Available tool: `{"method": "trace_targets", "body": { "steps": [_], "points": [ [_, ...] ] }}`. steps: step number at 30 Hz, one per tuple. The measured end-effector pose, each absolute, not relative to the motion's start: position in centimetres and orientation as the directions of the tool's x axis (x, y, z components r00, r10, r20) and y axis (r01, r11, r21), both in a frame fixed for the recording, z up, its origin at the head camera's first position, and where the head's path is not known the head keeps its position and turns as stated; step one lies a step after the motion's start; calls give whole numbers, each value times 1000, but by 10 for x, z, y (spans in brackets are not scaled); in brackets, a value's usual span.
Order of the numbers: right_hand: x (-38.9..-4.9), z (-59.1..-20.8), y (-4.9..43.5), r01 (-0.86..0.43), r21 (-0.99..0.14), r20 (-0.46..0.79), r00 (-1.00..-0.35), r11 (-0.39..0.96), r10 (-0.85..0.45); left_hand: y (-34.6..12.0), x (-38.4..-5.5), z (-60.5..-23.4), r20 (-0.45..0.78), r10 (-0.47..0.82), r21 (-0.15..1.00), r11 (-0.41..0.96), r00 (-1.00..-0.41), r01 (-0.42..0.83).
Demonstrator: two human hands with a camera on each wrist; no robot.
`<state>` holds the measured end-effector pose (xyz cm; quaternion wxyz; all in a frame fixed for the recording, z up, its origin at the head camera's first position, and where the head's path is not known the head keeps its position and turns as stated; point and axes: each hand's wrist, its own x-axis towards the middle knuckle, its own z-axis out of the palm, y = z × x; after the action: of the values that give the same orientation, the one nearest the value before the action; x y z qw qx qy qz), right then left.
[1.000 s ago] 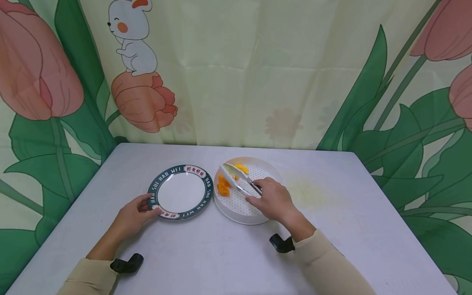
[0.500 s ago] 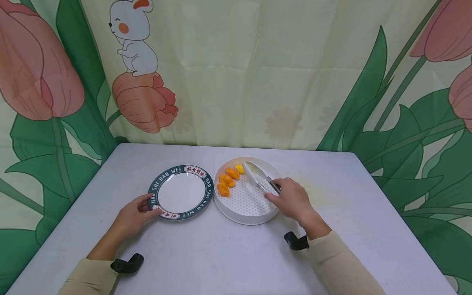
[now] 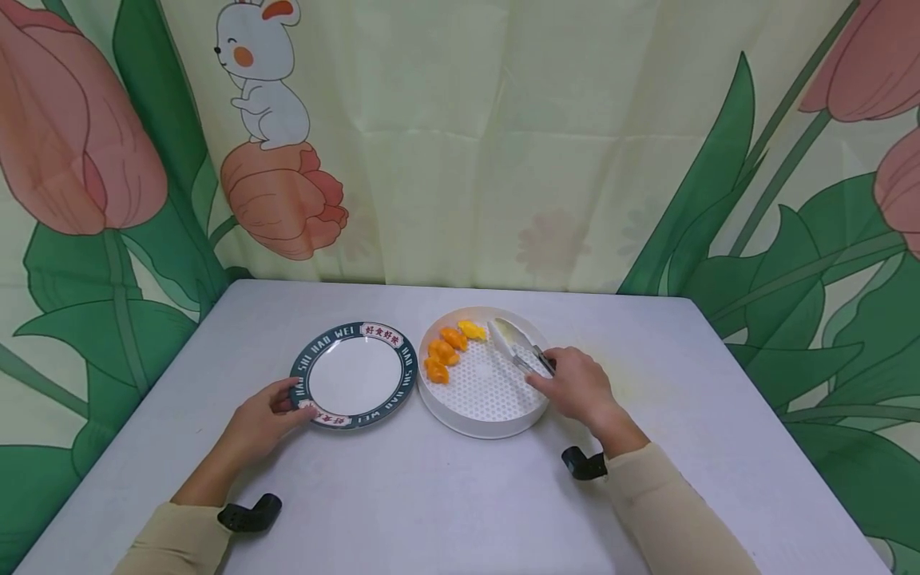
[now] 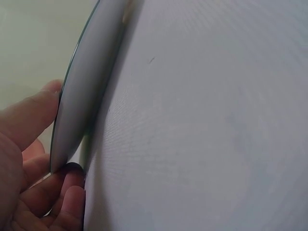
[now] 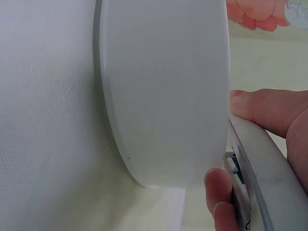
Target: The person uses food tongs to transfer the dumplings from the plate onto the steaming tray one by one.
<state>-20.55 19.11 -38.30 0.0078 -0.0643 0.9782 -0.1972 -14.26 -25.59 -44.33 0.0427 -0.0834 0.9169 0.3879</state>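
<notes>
In the head view my left hand (image 3: pixel 262 419) grips the near-left rim of a white plate (image 3: pixel 352 371) with a dark lettered border. The left wrist view has the thumb (image 4: pixel 36 113) on the rim and fingers curled beneath it. My right hand (image 3: pixel 578 387) holds metal tongs with pale tips (image 3: pixel 510 337), slanted over the right part of a round white steamer tray (image 3: pixel 477 429) with a perforated floor. Along the tray's left side lie several orange pieces (image 3: pixel 442 352) and a yellow piece (image 3: pixel 471 330) of unclear kind. Nothing shows between the tongs' tips.
Plate and tray stand side by side on a white-covered table (image 3: pixel 417 503). Behind it hangs a curtain (image 3: pixel 489 160) printed with tulips and a rabbit. A faint yellowish stain (image 3: pixel 611 379) marks the cloth right of the tray. Dark wrist-worn devices sit at both cuffs.
My right hand and the tongs have moved right, away from the orange pieces, uncovering them. The yellow piece has shifted slightly right since half a second ago. My left hand stays on the plate.
</notes>
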Motion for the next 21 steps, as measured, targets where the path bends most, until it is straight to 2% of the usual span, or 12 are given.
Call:
{"method": "trace_targets", "body": {
  "steps": [21],
  "points": [
    [-228, -371, 189, -142, -310, -30, -987, 940, -159, -257, -143, -444, -138, -114, 707, 684, -984, -179]
  ]
}}
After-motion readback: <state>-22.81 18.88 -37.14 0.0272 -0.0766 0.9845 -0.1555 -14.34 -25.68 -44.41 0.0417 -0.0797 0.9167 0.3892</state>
